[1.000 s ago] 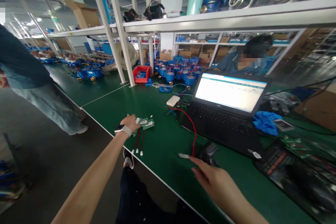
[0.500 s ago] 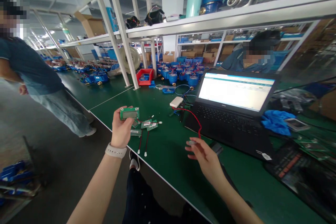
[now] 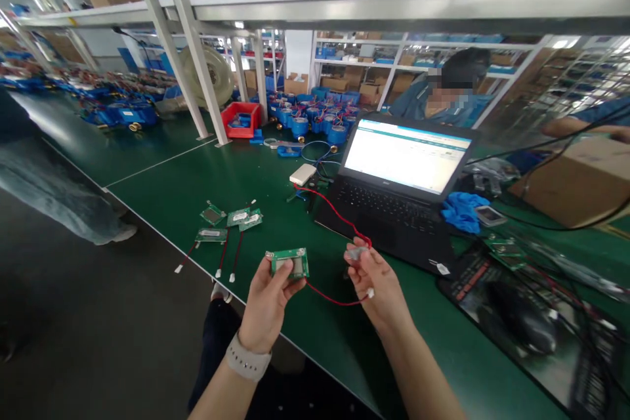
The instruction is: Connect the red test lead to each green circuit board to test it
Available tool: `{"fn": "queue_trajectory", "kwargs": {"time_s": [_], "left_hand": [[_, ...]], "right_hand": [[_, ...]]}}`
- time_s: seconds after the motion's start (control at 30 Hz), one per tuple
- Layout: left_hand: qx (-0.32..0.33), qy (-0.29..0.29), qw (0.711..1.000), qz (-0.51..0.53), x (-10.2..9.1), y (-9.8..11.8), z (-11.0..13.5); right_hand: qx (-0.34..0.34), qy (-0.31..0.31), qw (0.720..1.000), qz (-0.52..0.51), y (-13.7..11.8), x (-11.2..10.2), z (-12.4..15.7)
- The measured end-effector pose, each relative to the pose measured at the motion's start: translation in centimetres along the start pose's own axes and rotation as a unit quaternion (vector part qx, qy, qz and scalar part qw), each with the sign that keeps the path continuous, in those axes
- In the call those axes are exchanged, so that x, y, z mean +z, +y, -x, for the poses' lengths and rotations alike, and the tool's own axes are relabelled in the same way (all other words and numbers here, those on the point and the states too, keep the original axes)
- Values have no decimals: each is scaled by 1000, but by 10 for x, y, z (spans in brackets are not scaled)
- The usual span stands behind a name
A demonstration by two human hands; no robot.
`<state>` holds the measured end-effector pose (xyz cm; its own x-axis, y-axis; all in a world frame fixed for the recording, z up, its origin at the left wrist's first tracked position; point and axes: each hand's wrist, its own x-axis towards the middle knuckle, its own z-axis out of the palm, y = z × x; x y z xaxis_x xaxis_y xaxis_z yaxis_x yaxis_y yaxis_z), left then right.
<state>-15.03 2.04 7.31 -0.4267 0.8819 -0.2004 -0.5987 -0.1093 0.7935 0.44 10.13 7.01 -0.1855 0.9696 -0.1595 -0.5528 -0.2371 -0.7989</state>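
My left hand (image 3: 273, 295) grips a green circuit board with a small display (image 3: 289, 264), thumb across the display. From the board, a red-and-black cable (image 3: 337, 302) runs to a white plug (image 3: 370, 293) beside my right palm. Closed around a small greyish connector piece (image 3: 355, 253) is my right hand (image 3: 378, 282); the red wire (image 3: 335, 209) from a small white box (image 3: 302, 174) leads to it. Fingers partly hide that piece. Left of my hands, several similar circuit boards (image 3: 238, 217) lie on the green table (image 3: 167, 190), some with cables trailing towards the front edge.
An open laptop (image 3: 384, 200) stands behind my right hand. At right are a blue cloth (image 3: 464, 211), a mouse (image 3: 522, 316) and a cardboard box (image 3: 578, 174). A red bin (image 3: 241, 119) and blue meters (image 3: 315, 118) sit at the back. A co-worker (image 3: 440, 88) is behind the laptop.
My left hand has brought the circuit board down and right, away from the other boards and closer to my right hand. The board's cable now reaches my right hand. The view has shifted right.
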Motion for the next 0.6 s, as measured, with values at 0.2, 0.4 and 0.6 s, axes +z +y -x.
{"fn": "queue_trajectory", "kwargs": {"time_s": [0.2, 0.4, 0.6], "left_hand": [[125, 38, 982, -136, 1, 2, 11], [135, 59, 974, -172, 13, -4, 21], [115, 37, 982, -146, 23, -9, 24]], "right_hand": [[-36, -66, 992, 100, -14, -1, 10], [-135, -101, 962, 215, -4, 13, 30], [-197, -89, 929, 300, 10, 14, 36]]}}
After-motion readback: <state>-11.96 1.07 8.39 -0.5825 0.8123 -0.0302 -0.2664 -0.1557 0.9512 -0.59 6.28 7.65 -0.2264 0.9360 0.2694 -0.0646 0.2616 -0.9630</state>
